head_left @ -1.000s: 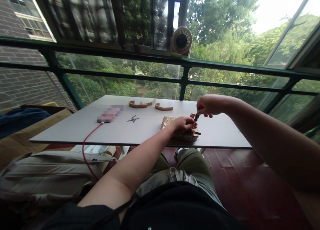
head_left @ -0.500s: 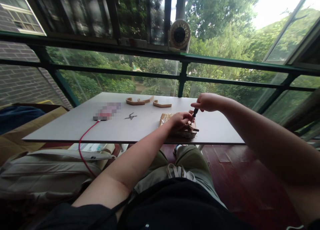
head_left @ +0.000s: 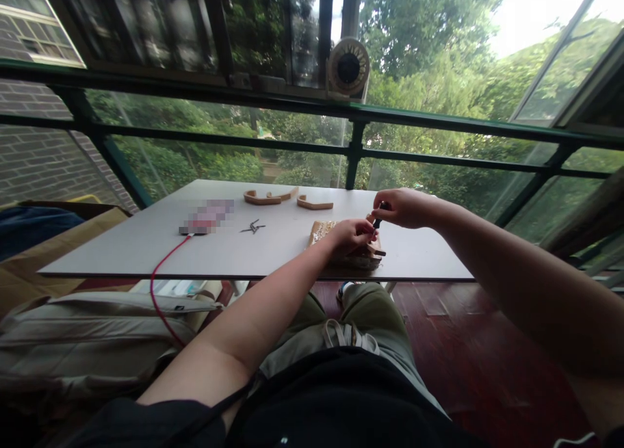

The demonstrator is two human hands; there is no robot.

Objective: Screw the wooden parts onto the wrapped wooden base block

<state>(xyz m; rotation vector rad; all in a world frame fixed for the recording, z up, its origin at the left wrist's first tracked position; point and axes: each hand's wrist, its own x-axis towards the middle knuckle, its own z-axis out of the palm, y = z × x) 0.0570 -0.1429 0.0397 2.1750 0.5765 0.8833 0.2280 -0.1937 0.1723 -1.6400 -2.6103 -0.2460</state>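
Observation:
My right hand (head_left: 400,208) is closed around the black handle of a screwdriver (head_left: 385,206), held steeply tilted with its tip down. The tip is hidden behind my left fingers. Beside the shaft, my left hand (head_left: 350,235) is closed in a pinch; what sits between its fingertips is too small to make out. Under both hands, at the table's near edge, lies a wooden block-like piece (head_left: 318,232) with a rough, speckled light top. A short wooden bar (head_left: 378,253) sticks out at its right end.
On the white table (head_left: 273,256) lie several small dark screws (head_left: 253,227) and curved wooden pieces (head_left: 263,199), (head_left: 315,204) farther back. A blurred-out device (head_left: 207,217) at left has a red cable (head_left: 158,266) hanging off the edge. A round fan (head_left: 349,67) stands on the railing.
My right hand has shifted its grip on the screwdriver: the fingers sit lower and the handle's top now shows. My left hand stays nearly in place.

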